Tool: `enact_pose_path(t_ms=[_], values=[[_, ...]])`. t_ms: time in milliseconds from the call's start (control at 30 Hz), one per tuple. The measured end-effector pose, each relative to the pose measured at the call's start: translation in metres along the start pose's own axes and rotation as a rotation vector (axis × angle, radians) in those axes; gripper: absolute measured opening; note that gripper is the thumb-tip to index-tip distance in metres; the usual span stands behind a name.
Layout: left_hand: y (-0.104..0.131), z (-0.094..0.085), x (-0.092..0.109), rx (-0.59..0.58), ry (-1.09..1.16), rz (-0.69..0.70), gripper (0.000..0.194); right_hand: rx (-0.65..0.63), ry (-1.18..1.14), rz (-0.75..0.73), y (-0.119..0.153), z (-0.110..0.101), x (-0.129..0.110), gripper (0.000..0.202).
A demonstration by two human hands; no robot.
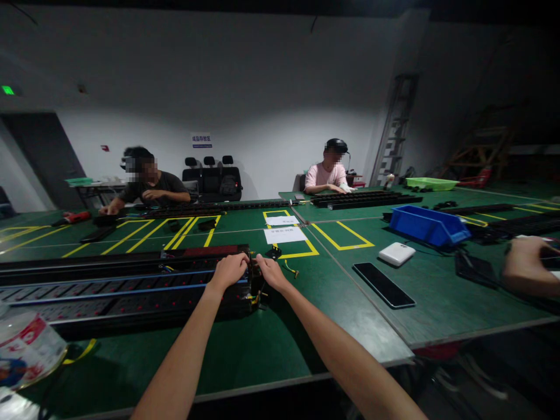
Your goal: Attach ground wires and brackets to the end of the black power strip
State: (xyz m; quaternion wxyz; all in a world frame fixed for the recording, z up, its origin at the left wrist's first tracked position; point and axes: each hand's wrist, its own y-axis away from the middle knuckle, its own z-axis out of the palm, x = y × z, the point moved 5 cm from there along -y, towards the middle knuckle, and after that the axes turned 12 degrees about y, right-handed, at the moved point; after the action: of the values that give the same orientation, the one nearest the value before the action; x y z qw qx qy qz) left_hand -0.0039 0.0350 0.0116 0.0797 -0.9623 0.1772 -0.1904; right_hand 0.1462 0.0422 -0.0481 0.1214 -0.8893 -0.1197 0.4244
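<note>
Several long black power strips [153,298], dotted with small red parts, lie side by side on the green table in front of me. My left hand [231,272] rests over the right end of a rear power strip, its fingers curled down onto the edge. Close beside it, my right hand [271,273] is closed at the same end; what its fingers pinch is hidden. Loose yellow-green wires [258,300] stick out of the strip ends below my hands. A small black part [274,252] lies just beyond my right hand.
A phone [384,284], a white box-shaped device [396,254] and a blue bin [429,226] are to the right. A co-worker's hand [531,265] is at the far right. Two people sit across the table. A plastic tub [30,350] stands front left. Paper labels [285,235] lie ahead.
</note>
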Motion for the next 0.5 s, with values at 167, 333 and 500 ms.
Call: enact_pose_path(t_ms=[167,333,500], values=[[-0.0001,-0.0001,-0.0004,0.004,-0.004,-0.002,0.031,-0.004,0.009,0.008,-0.0005,0.0013,0.0017,0.071],[0.0,-0.0007,0.0001,0.008,-0.002,0.005,0.031,-0.007,0.011,0.016,0.0004,0.0007,0.0013,0.071],[-0.0002,-0.0006,-0.0003,0.005,-0.001,-0.001,0.032,-0.005,0.015,0.023,0.0011,-0.0004,0.0,0.071]])
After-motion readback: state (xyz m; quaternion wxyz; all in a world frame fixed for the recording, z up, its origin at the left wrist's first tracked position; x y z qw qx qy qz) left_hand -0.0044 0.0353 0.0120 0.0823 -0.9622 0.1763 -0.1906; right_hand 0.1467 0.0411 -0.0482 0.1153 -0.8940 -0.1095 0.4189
